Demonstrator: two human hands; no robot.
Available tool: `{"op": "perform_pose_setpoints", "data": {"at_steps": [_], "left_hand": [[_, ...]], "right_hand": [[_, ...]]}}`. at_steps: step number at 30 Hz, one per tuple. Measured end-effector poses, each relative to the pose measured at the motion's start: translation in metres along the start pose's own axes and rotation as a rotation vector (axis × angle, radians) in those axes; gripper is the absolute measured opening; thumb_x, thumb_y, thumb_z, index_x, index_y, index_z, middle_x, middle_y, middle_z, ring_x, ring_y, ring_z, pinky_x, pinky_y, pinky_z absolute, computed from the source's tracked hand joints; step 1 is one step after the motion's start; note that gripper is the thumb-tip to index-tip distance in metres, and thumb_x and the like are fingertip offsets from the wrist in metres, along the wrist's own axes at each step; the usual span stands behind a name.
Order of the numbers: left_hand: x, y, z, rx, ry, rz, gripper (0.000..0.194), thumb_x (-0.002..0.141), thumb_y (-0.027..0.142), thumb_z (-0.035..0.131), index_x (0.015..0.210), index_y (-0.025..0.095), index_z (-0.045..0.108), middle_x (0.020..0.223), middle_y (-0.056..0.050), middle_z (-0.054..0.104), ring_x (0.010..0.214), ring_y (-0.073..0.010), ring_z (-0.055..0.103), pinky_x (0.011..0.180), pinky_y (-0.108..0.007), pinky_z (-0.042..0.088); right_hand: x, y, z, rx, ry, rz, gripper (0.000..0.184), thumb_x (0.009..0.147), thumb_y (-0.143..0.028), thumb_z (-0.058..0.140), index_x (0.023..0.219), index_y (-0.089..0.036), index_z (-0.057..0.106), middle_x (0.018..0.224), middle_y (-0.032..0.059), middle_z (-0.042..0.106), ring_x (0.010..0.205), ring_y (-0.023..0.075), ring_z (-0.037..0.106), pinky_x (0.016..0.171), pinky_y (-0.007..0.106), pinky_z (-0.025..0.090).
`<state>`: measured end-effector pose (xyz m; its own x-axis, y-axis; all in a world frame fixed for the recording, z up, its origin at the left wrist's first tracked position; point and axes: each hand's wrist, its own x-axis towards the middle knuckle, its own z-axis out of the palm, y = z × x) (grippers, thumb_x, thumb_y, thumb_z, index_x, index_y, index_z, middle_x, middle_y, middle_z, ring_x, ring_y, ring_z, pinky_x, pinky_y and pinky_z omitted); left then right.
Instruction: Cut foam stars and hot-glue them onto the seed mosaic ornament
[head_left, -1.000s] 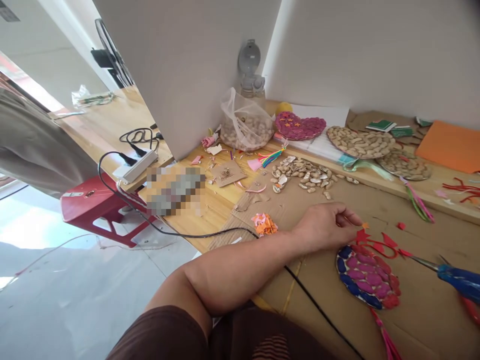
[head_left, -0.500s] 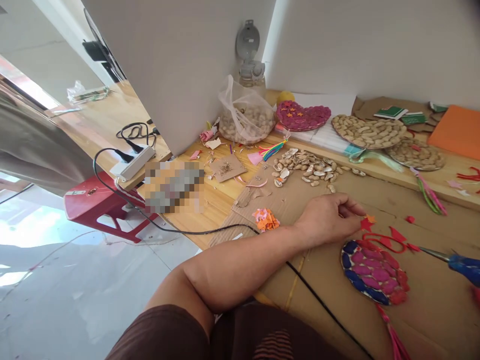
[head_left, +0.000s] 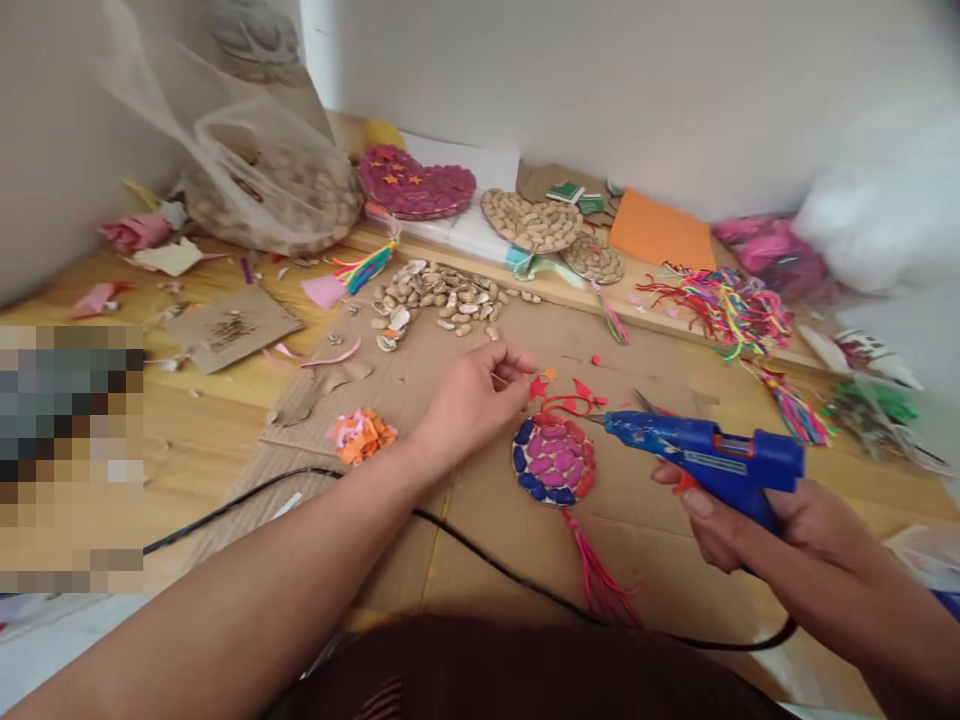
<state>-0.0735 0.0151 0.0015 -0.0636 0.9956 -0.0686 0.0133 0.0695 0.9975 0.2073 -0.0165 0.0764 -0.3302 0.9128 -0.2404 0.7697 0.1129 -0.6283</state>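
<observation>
My left hand [head_left: 487, 390] is closed in a pinch low over the cardboard, its fingertips at a small red paper star [head_left: 538, 388]. Just beyond the red star is an orange star [head_left: 550, 375]. My right hand [head_left: 780, 540] is wrapped around the handle of a blue glue gun [head_left: 697, 448], whose nozzle points left above red paper scraps [head_left: 579, 402] and a loop of red cord. Below the nozzle lies a round disc [head_left: 555, 460] covered in blue, magenta and red painted shells, with a pink tassel [head_left: 596, 575] trailing from its lower edge.
A black cable [head_left: 480, 545] crosses the cardboard [head_left: 465, 610]. Orange and pink paper bits [head_left: 362, 436] lie left, with peanut shells [head_left: 439, 300] behind. Along the back stand a bag of peanuts [head_left: 277, 200], heart-shaped pieces [head_left: 420, 182] and bright threads [head_left: 735, 310].
The view has swung to the right, bringing my right hand and the whole glue gun into sight. My left hand keeps its pinch beside the red star.
</observation>
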Motion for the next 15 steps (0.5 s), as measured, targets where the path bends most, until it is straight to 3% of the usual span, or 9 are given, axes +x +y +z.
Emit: {"op": "perform_pose_setpoints", "data": {"at_steps": [7,15], "left_hand": [[-0.001,-0.007,0.004,0.020,-0.026,0.030,0.015,0.075,0.022,0.069,0.089,0.018,0.065,0.079,-0.002,0.068,0.068,-0.0129,0.064,0.062,-0.025,0.053],[-0.002,-0.009,0.005,0.028,-0.063,0.046,0.012,0.076,0.018,0.065,0.088,0.019,0.065,0.077,-0.002,0.069,0.063,-0.0123,0.063,0.058,-0.023,0.051]], "right_hand": [[0.003,-0.006,0.012,0.008,-0.161,0.093,0.043,0.092,-0.057,0.053,0.068,-0.022,0.051,0.056,-0.0014,0.050,0.051,0.0134,0.046,0.046,0.026,0.036],[0.009,-0.010,0.014,-0.051,-0.154,0.032,0.043,0.092,-0.053,0.054,0.063,-0.021,0.051,0.056,-0.0013,0.051,0.051,0.0131,0.048,0.044,0.026,0.035]]}}
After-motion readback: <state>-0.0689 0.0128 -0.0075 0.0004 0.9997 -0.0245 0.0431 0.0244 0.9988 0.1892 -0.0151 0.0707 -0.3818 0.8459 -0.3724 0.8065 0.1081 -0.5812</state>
